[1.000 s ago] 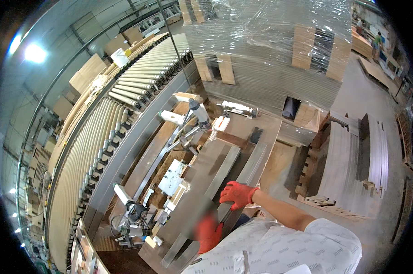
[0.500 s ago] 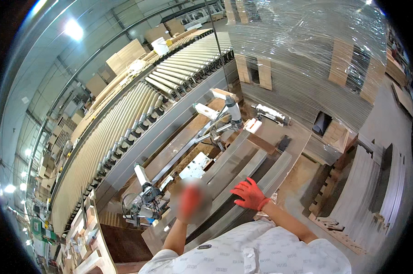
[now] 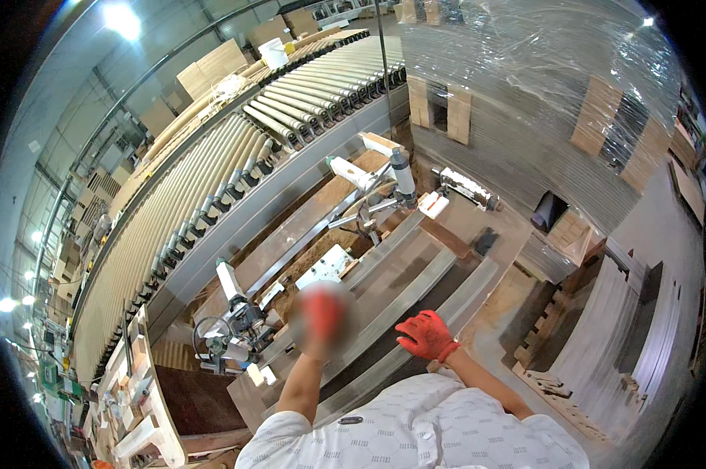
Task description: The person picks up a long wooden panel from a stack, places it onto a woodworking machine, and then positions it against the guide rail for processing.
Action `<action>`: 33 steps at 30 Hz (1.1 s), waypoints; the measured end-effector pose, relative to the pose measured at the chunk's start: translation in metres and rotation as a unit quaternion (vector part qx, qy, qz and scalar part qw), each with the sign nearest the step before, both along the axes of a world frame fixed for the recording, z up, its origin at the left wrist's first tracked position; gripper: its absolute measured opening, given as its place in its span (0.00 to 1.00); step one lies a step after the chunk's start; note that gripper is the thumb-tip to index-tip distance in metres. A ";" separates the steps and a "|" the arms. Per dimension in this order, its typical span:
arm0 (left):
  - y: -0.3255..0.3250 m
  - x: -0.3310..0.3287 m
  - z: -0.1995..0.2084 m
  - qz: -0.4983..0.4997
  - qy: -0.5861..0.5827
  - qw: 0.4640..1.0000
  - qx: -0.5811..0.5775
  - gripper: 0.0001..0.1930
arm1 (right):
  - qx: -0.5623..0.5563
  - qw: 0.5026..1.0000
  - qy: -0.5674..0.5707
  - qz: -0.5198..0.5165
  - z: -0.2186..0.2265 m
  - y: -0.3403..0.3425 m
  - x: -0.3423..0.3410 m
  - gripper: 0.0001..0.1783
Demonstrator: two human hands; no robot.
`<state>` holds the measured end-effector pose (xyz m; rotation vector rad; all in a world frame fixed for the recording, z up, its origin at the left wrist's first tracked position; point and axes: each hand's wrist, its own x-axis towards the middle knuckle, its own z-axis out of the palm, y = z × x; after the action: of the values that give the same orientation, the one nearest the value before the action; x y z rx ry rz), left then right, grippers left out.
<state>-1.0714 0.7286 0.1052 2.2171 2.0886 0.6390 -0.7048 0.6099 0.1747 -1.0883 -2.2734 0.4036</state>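
Both my hands wear red gloves. My left hand (image 3: 321, 319) is over the left part of the work table, near a white metal plate (image 3: 327, 264); a blur hides its fingers and anything in them. My right hand (image 3: 428, 335) hovers at or just over a long grey strip (image 3: 466, 293) at the right, fingers slightly bent and a little apart, with nothing visible in it. Between the hands, another long grey strip (image 3: 415, 291) runs away from me across the table. Whether the right fingertips touch the strip, I cannot tell.
Jointed clamp-like machine units stand left (image 3: 247, 320) and ahead (image 3: 400, 180). A roller conveyor (image 3: 204, 172) runs along the far left. Behind the table rises a film-wrapped stack of boards (image 3: 517, 102). Stacked panels (image 3: 595, 328) lie on a wooden pallet (image 3: 552, 395) at right.
My left hand has shifted slightly up, away from my body. The right hand's fingers have curled in a little. The whole view has turned slightly.
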 end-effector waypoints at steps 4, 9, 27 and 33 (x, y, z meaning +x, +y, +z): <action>0.010 0.013 -0.003 0.010 -0.065 0.998 0.003 0.26 | 0.008 1.000 0.002 0.006 0.002 0.003 -0.002 0.18; 0.012 0.035 0.015 0.013 -0.004 0.998 -0.068 0.29 | 0.019 0.999 -0.027 0.002 -0.002 0.005 0.003 0.16; 0.021 0.028 0.015 0.067 0.080 0.973 -0.206 0.39 | 0.025 1.000 -0.015 0.009 0.002 0.003 -0.015 0.08; 0.022 0.037 0.018 0.071 0.086 0.972 -0.205 0.38 | 0.045 0.999 -0.010 -0.006 -0.003 0.002 -0.012 0.08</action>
<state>-1.0344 0.7509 0.1236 1.9629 2.2215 0.0056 -0.7170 0.6124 0.1721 -1.0638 -2.2789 0.2834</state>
